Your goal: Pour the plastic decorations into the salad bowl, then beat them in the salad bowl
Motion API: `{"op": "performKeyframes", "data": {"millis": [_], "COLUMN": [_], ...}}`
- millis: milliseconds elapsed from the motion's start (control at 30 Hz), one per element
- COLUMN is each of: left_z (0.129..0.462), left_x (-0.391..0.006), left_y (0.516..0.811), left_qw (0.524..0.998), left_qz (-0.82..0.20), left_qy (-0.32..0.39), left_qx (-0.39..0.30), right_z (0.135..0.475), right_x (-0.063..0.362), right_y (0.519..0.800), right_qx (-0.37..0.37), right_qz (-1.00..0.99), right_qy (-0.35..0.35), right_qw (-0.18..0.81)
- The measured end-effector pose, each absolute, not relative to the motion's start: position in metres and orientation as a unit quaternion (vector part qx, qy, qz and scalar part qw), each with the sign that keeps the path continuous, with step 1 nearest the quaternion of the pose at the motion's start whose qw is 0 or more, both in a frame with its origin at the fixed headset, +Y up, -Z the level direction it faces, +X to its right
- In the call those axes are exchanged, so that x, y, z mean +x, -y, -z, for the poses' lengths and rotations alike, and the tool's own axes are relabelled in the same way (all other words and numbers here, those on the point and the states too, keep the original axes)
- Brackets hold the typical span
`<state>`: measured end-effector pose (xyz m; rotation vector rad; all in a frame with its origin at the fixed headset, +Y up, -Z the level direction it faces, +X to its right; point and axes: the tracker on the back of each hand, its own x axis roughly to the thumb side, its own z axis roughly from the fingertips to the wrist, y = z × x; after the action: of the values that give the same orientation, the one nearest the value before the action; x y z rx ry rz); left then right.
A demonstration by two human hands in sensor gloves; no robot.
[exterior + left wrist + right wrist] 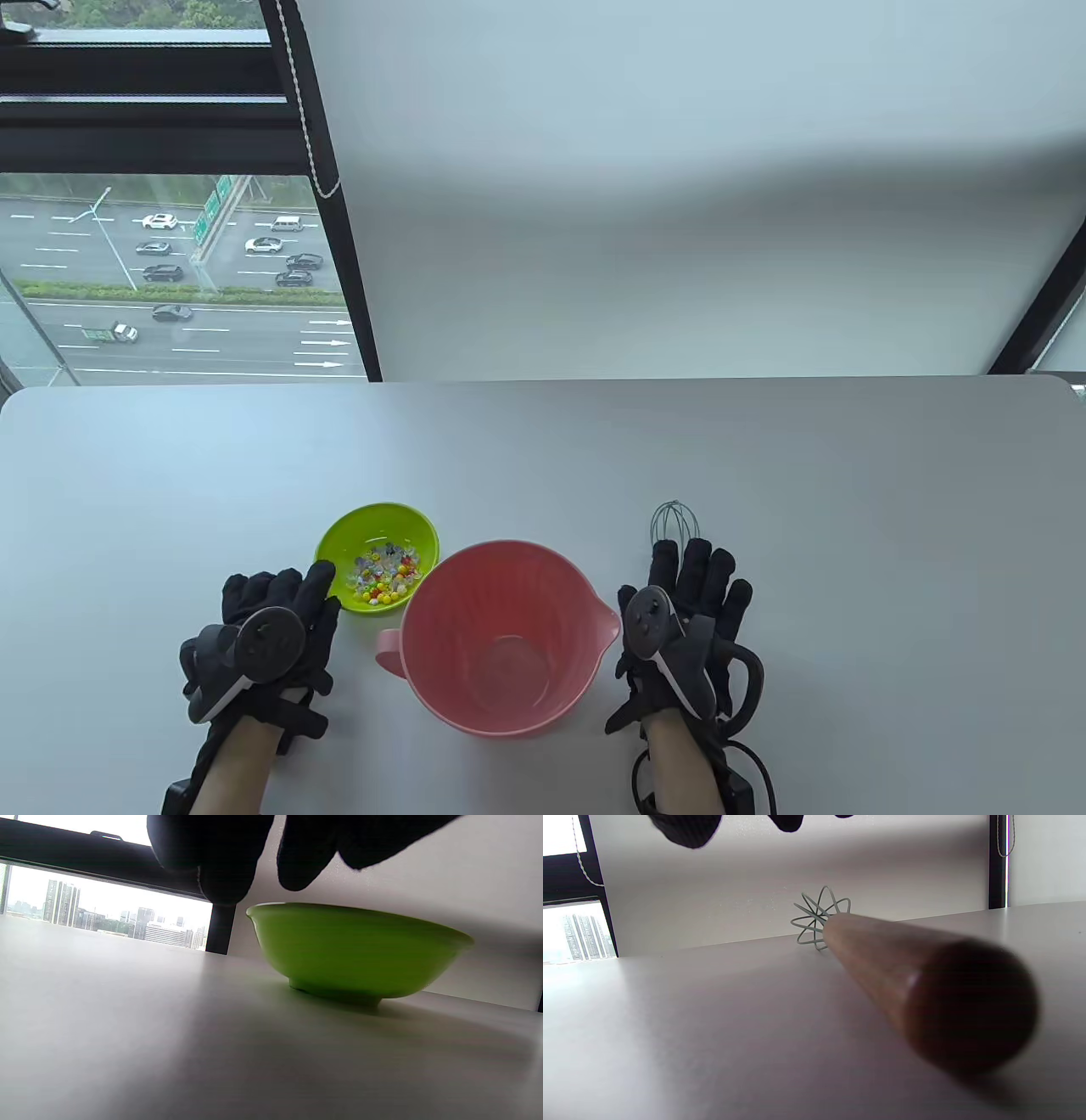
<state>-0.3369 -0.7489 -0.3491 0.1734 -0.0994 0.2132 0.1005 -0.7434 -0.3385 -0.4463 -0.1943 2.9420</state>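
Nothing done yet. Decorations sit in green bowl, at 10 o'clock of empty pink salad bowl. Left hand fingers relaxed, just beside green bowl, no grip. Right hand flat, fingers straight, over whisk on desk. Pour & beat both remain.

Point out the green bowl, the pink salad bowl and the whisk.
green bowl (pixel 360 950): left wrist view, outer side wall.
pink salad bowl (pixel 450 611): table view, inner wall.
whisk (pixel 882 959): right wrist view, wooden handle.
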Motion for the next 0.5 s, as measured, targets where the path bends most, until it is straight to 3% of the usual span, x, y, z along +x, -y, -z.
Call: {"op": "performKeyframes", "data": {"millis": [233,400,500], "left_z": [0.349,0.355,0.361], "left_x": [-0.34,-0.358,-0.368], "left_y": [0.749,0.755,0.759], "left_qw": [0.988,0.963,0.916], "left_qz": [-0.125,-0.265,-0.39], "left_qy": [0.029,-0.026,-0.077], "left_qx": [0.081,0.047,0.056], "right_z": [0.339,0.339,0.339], "right_x": [0.1,0.1,0.098], "right_y": [0.743,0.744,0.744], "right_qx": [-0.148,-0.145,-0.14], "right_qz": [-0.984,-0.984,-0.985], "right_qy": [0.064,0.065,0.066], "right_qw": [0.077,0.08,0.08]}}
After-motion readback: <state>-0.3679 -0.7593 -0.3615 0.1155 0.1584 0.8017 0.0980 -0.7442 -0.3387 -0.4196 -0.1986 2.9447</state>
